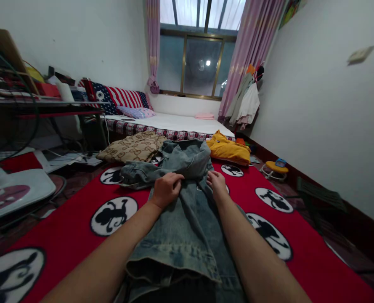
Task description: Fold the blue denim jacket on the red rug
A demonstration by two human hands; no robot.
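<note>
Head view: the left hand [166, 189] is closed tight on a fold of the denim jacket [180, 227]. The jacket lies spread on the red mat [70, 227], from past both hands back under the forearms. The right hand [216, 183] rests on the denim just beside the left. Whether its bent fingers pinch cloth cannot be told. Bare mat lies open on either side of the hands. Beyond them, a brown patterned cloth [133, 147] and a yellow garment [229, 149] crowd the collar. The frame cuts off the jacket's near hem.

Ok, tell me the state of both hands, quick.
Left hand: closed, gripping a fold of the jacket.
Right hand: fingertips down on the jacket; cannot tell whether it grips.
</note>
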